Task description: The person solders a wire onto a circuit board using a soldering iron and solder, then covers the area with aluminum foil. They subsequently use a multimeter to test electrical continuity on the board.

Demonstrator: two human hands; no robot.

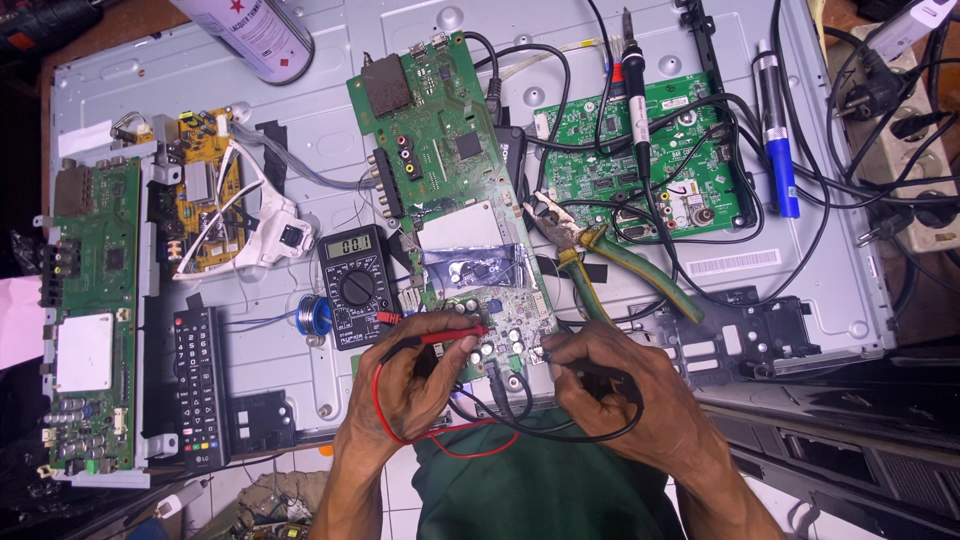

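A long green circuit board (440, 150) lies on the grey metal back panel (320, 100) of a flat screen. My left hand (415, 375) grips a red test probe (455, 336) whose tip rests on the board's near end. My right hand (610, 385) holds a black test probe (560, 366) against the same end, beside several small capacitors. Red and black leads loop between my hands. A black multimeter (355, 285) with a lit display sits just left of the board.
Green-handled pliers (600, 265) lie right of the board. Behind them are a second green board (640, 160), a soldering iron (635, 85) and a blue tool (778, 140). A remote (198, 385), a solder spool (314, 315), a yellow board (205, 200) and a spray can (250, 35) sit left.
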